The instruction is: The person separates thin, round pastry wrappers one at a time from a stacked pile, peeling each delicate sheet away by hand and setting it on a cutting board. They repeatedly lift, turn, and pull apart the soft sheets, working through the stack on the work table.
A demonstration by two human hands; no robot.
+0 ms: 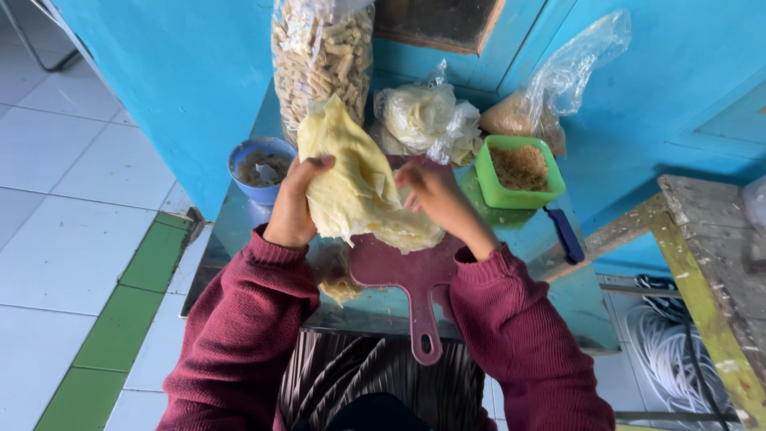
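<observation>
Behind the hands, against the blue wall, stand three clear plastic bags: a tall bag of pale stick snacks (323, 56) at the left, a squat bag of whitish crackers (423, 120) in the middle, and a crumpled bag (558, 80) with brown crumbs at the right. A green square tub (519, 172) of brown crumbs sits just before them, and a blue bowl (261, 169) stands at the left edge. No labels can be made out.

A thin yellow sheet (355, 179) is held up over a maroon board (403, 271), its long axis running from top left, near the stick snacks, down to bottom right, where it meets the stack of sheets on the board. The left hand (294, 203) grips the sheet's left edge, thumb over it. The right hand (435, 195) pinches the sheet at its right side, fingers curled. The board's handle points toward the person.

The surface (574, 303) is shiny metal, small, set against blue panels. White floor tiles (72, 239) with a green strip lie to the left; a weathered wooden bench (710, 239) stands to the right.
</observation>
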